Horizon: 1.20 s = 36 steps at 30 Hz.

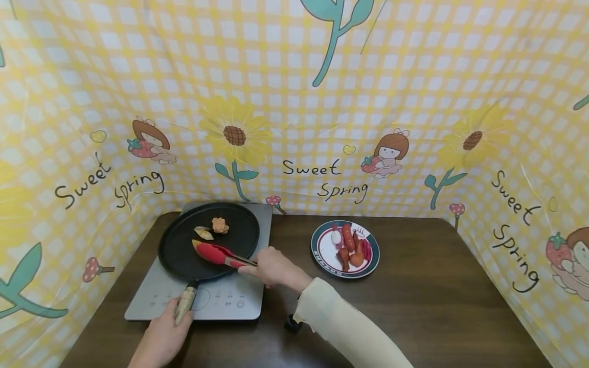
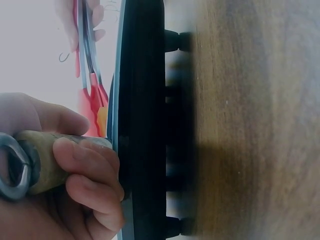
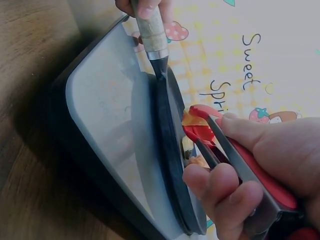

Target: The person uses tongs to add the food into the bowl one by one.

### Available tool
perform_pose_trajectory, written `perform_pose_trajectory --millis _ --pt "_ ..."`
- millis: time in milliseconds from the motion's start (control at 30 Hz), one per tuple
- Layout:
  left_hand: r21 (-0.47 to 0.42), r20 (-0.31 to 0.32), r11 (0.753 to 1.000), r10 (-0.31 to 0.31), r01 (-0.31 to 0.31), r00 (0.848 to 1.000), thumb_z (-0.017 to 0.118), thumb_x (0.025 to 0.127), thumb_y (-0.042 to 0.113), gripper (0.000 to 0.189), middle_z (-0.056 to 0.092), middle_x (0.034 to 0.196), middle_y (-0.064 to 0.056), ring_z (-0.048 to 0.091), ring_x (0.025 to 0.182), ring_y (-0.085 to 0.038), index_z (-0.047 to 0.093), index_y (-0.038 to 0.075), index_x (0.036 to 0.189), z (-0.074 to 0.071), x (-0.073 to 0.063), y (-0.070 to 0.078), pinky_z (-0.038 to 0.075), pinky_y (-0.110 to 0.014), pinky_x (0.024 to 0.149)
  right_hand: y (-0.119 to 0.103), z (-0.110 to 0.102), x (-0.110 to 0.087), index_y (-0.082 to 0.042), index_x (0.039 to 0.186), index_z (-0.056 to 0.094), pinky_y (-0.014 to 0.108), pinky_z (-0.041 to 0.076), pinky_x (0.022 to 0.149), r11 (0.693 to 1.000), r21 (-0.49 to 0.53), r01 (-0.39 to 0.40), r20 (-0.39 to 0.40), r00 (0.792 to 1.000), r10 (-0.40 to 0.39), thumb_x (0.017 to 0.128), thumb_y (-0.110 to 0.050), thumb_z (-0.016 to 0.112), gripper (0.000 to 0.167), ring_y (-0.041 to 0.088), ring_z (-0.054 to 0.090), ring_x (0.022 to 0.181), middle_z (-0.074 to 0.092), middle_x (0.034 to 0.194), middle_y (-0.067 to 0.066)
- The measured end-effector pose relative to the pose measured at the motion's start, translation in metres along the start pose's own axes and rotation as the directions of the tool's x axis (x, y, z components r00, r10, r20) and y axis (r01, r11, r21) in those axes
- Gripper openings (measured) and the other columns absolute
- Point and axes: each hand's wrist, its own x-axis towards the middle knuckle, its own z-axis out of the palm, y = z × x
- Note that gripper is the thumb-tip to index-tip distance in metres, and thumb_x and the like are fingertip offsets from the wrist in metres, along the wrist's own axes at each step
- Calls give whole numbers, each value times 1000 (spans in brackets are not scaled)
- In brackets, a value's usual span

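Observation:
My left hand (image 1: 166,327) grips the pale handle (image 1: 185,302) of a round black frying pan (image 1: 177,250). In the left wrist view a metal ring (image 2: 20,167) hangs at the handle's end. My right hand (image 1: 276,268) holds red-tipped metal tongs (image 1: 221,255) over the pan. Between the tong tips sits a yellow-orange food piece (image 3: 194,119), its kind unclear. Farther back in the pan lie a pale yellowish dumpling-like piece (image 1: 204,233) and a lumpy orange-brown piece (image 1: 220,225).
The pan stands on a silver induction cooktop (image 1: 147,296) at the table's left. A dark-rimmed plate (image 1: 322,260) to the right bears a sausage (image 1: 348,237), a drumstick-like piece (image 1: 357,255) and other foods. A yellow checked cloth (image 1: 294,128) encloses the wooden table (image 1: 428,276).

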Motion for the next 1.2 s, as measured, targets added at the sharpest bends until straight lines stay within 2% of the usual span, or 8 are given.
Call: perform_pose_trajectory --millis 200,367,533,667,800,933,1200 --pt "11 -13 1000 15 -15 1000 46 94 39 67 55 103 -30 51 72 -26 28 -10 136 0 1 -1 41 -39 60 -6 4 3 -5 72 66 23 34 38 1000 -17 -13 6 1000 14 89 -49 58 48 12 45 38 49 48 1" --pt "13 -14 1000 14 -14 1000 47 94 38 65 56 102 -30 52 73 -27 29 -10 135 0 0 -1 42 -41 61 -13 9 6 -9 67 61 23 36 39 996 -87 -33 4 999 33 89 -52 56 48 12 45 40 51 51 1" --pt "14 -15 1000 8 -7 1000 47 94 37 65 55 101 -29 52 73 -26 29 -10 135 0 0 0 42 -41 61 -16 13 10 -12 64 57 22 36 39 982 -190 14 -32 999 -21 91 -53 53 49 10 45 40 52 53 -1" --pt "14 -12 1000 1 -1 1000 47 94 37 65 55 100 -29 51 72 -26 29 -10 135 -1 0 1 42 -41 61 -17 17 15 -13 62 57 21 35 39 969 -246 20 -58 998 -35 91 -55 50 52 9 43 42 50 53 -2" --pt "16 0 1000 -14 14 1000 47 94 37 66 54 104 -33 53 75 -27 29 -11 134 -1 0 1 43 -43 63 -17 20 19 -12 61 57 22 34 41 962 -274 23 -74 996 -46 91 -53 51 51 10 43 45 49 54 -1" --pt "12 17 999 -33 33 999 47 94 38 67 54 101 -31 51 72 -26 27 -11 135 -1 1 1 43 -41 62 -16 22 22 -12 63 56 22 35 43 956 -291 33 -90 994 -61 91 -52 52 49 11 43 46 48 55 -2" --pt "20 13 999 -27 27 1000 46 94 37 67 55 100 -31 51 71 -25 27 -12 135 -1 2 3 43 -40 61 -14 23 27 -12 66 57 21 34 43 944 -322 76 -112 987 -118 92 -51 52 47 10 43 46 49 56 -2"
